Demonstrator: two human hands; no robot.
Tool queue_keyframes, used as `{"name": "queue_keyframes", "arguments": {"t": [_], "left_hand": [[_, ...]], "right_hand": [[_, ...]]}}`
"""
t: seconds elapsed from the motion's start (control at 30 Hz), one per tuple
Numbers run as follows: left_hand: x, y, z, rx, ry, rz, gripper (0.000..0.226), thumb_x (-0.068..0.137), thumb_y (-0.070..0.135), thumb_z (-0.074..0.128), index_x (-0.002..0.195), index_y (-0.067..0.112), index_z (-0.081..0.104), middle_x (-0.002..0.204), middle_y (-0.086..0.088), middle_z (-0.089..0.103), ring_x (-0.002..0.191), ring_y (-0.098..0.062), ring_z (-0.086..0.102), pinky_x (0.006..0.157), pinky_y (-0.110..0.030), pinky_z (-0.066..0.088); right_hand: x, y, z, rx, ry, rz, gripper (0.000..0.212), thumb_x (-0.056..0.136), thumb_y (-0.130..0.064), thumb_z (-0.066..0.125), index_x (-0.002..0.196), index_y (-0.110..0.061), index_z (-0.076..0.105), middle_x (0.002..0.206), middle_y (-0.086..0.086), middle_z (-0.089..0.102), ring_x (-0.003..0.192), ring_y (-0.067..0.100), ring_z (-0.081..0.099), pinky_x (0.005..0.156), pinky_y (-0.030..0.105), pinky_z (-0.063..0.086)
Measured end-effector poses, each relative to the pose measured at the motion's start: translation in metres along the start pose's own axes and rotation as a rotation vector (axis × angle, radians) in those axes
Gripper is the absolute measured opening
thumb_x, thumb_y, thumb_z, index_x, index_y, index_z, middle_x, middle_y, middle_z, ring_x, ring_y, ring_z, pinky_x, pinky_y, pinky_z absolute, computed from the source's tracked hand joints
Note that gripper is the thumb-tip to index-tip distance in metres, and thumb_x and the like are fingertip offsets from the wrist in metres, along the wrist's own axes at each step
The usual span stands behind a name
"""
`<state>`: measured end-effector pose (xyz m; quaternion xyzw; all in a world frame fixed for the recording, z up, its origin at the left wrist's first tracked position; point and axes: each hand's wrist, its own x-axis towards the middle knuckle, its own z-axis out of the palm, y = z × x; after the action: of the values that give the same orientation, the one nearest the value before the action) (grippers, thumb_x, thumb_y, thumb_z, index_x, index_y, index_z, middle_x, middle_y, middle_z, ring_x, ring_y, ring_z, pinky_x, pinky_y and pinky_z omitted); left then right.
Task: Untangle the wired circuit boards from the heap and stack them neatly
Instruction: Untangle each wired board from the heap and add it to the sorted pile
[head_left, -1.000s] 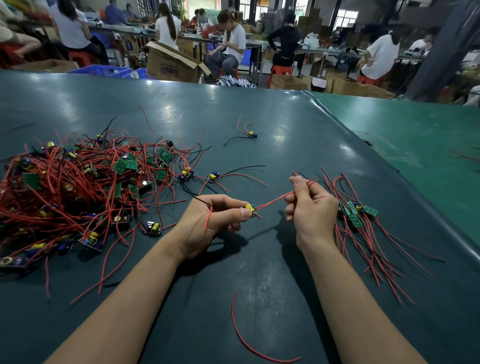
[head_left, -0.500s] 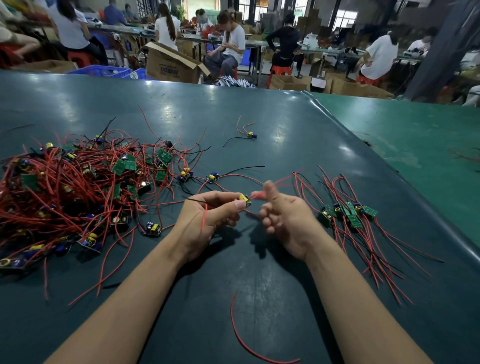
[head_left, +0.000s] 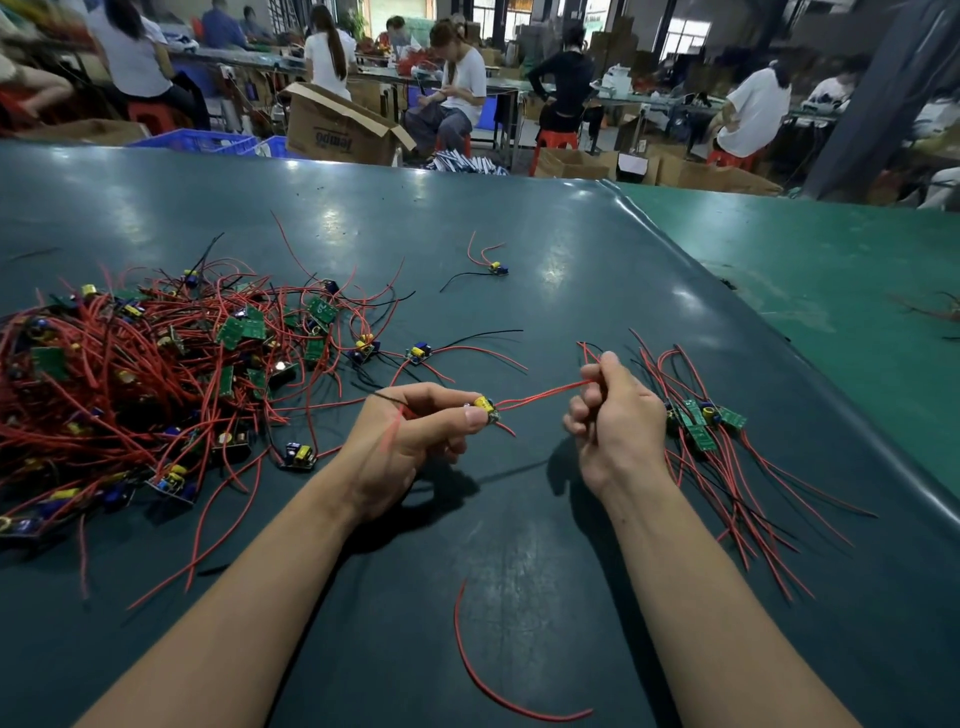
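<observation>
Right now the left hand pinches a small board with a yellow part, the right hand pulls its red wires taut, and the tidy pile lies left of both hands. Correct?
Not quite. In the head view the tidy pile lies right of both hands; the tangled heap is on the left. The left hand does pinch the board, and the right hand pulls its red wires taut.

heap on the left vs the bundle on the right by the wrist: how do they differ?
The heap is far larger than the bundle. The heap's red wires cross every way, while the bundle's wires mostly trail one way, toward the near edge. The heap's boards lie scattered through it, while the bundle's green boards sit clustered at one end. Both are small boards with red and black leads on the dark mat.
</observation>
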<state>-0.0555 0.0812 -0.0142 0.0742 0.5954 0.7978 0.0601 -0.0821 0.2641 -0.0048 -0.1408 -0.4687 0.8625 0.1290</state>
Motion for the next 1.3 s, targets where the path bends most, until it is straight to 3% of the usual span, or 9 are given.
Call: {"name": "queue_keyframes", "arguments": {"t": [0.23,0.33,0.43,0.5,0.63,0.73,0.8,0.97,1.3], "left_hand": [[0.004,0.000,-0.002,-0.096,0.025,-0.002,0.013,0.065,0.002,0.078,0.075,0.011,0.078,0.069,-0.005,0.067,0.055,-0.012,0.052,0.054,-0.021,0.042],[0.006,0.002,-0.003,-0.221,0.152,0.051,0.012,0.072,0.007,0.069,0.083,0.010,0.075,0.072,-0.002,0.067,0.058,-0.011,0.054,0.057,-0.021,0.047],[0.010,0.003,-0.006,-0.311,0.321,0.168,0.011,0.087,0.001,0.062,0.091,0.008,0.069,0.069,0.003,0.065,0.059,-0.007,0.055,0.057,-0.019,0.051],[0.012,0.004,-0.009,-0.204,0.533,0.303,0.003,0.088,0.007,0.067,0.090,0.009,0.068,0.064,0.005,0.064,0.053,-0.006,0.055,0.055,-0.020,0.050],[0.010,0.001,-0.017,0.262,0.830,0.660,0.015,0.083,0.038,0.074,0.088,0.026,0.066,0.081,0.003,0.066,0.068,-0.011,0.061,0.066,-0.029,0.052],[0.006,-0.004,-0.014,0.673,0.753,0.920,0.021,0.088,0.033,0.073,0.092,0.015,0.063,0.105,0.001,0.060,0.097,-0.018,0.061,0.083,-0.031,0.051],[0.004,-0.007,-0.010,0.758,0.620,0.978,0.024,0.087,0.024,0.076,0.093,0.005,0.062,0.113,-0.004,0.063,0.106,-0.018,0.063,0.090,-0.030,0.050],[0.000,-0.007,-0.011,0.938,0.406,1.015,0.021,0.083,0.018,0.076,0.091,0.001,0.068,0.099,-0.009,0.070,0.096,-0.024,0.066,0.081,-0.052,0.052],[0.002,-0.004,-0.008,1.082,0.209,0.890,0.025,0.080,0.010,0.073,0.103,0.001,0.071,0.100,-0.012,0.066,0.093,-0.029,0.063,0.082,-0.046,0.052]], "right_hand": [[0.002,0.003,-0.002,-0.061,0.001,0.008,0.038,0.102,-0.029,0.051,0.070,-0.009,0.052,0.042,-0.004,0.039,0.033,0.008,0.039,0.035,0.015,0.030],[-0.001,0.005,-0.004,-0.260,-0.057,0.038,0.019,0.099,-0.027,0.057,0.095,-0.009,0.054,0.062,0.004,0.053,0.035,0.010,0.047,0.035,0.019,0.039],[-0.008,0.013,-0.005,-0.609,-0.062,-0.129,0.038,0.092,-0.029,0.067,0.121,-0.016,0.046,0.080,0.000,0.059,0.049,0.013,0.058,0.049,0.031,0.051],[-0.015,0.016,-0.002,-0.797,-0.049,-0.410,0.031,0.090,-0.031,0.069,0.115,-0.024,0.053,0.079,-0.009,0.058,0.063,0.007,0.057,0.066,0.032,0.050],[-0.030,0.020,0.008,-0.811,-0.269,-0.532,0.010,0.091,-0.025,0.069,0.097,-0.032,0.062,0.078,-0.011,0.059,0.059,0.012,0.055,0.057,0.026,0.046],[-0.044,0.025,0.017,-0.598,-0.475,-0.336,0.012,0.097,-0.020,0.060,0.101,-0.030,0.066,0.077,-0.009,0.061,0.055,0.012,0.055,0.045,0.023,0.045],[-0.050,0.025,0.021,-0.458,-0.551,-0.220,0.017,0.099,-0.017,0.055,0.110,-0.023,0.066,0.078,-0.005,0.064,0.053,0.010,0.055,0.042,0.020,0.044],[-0.053,0.022,0.020,-0.399,-0.669,-0.160,0.035,0.095,-0.004,0.058,0.127,-0.020,0.060,0.092,-0.001,0.064,0.064,0.019,0.060,0.041,0.024,0.049],[-0.045,0.022,0.019,-0.289,-0.541,-0.094,0.018,0.097,-0.017,0.059,0.108,-0.018,0.072,0.084,0.002,0.075,0.070,0.016,0.070,0.041,0.023,0.049]]}}
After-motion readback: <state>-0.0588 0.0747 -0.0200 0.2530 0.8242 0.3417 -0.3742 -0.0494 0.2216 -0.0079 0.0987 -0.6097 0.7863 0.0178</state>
